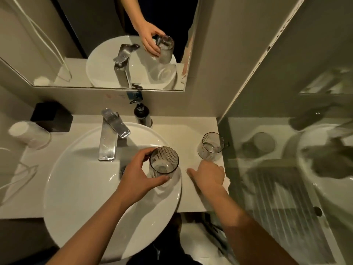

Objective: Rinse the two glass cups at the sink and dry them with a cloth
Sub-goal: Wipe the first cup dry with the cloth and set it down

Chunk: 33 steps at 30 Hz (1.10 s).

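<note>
Above the right rim of the round white basin (pixel 80 188), the left hand (pixel 141 176) grasps a ribbed glass cup (pixel 163 163), upright. Right hand (pixel 208 175) rests palm-down on a white cloth (pixel 227 181) on the counter (pixel 193 131), fingers loosely spread. Second glass cup (pixel 211 146) stands just beyond it, near the glass partition (pixel 277 169).

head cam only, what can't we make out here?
- White cloth: mostly under the right hand; grip unclear.
- Ribbed glass cup in left hand: wet or dry not readable.
- Clear glass cup on the counter: contents not readable.
- Chrome faucet: no stream visible.
</note>
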Each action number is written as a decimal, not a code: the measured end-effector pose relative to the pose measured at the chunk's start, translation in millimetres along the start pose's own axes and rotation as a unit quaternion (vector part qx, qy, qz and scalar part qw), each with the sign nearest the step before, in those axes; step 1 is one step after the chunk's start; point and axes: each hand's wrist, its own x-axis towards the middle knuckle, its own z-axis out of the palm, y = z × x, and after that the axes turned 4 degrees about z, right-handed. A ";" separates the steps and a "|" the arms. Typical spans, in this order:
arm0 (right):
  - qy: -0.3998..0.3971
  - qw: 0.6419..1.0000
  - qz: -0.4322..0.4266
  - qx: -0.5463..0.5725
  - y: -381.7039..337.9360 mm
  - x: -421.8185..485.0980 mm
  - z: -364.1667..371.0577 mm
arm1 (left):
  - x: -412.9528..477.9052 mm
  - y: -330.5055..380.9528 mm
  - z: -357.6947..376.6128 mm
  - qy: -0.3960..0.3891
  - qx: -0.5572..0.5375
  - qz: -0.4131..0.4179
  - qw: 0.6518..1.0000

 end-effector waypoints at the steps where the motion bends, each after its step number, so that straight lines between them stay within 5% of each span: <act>1: -0.001 1.000 0.000 -0.024 -2.1 2.5 8.1 | -2.8 -0.2 -2.9 0.006 0.004 0.001 1.000; 8: 0.039 0.998 -0.005 -0.048 6.8 12.8 28.7 | -22.4 -0.5 -14.5 0.028 0.010 -0.001 1.000; 15: 0.098 0.972 0.024 0.211 36.3 -41.9 -25.2 | -35.4 0.1 -20.6 -0.005 0.004 0.012 1.000; 26: 0.117 0.730 -0.170 0.652 -9.4 -187.9 -177.7 | -44.9 10.2 -36.0 -0.073 -0.002 0.065 0.995; 30: 0.043 0.619 -0.140 0.771 -39.4 -202.8 -152.5 | -51.8 14.5 -45.0 -0.086 -0.032 0.064 0.994; 33: -0.015 0.612 -0.068 0.788 -49.8 -207.3 -124.0 | -55.4 12.6 -53.7 -0.089 -0.061 0.075 0.991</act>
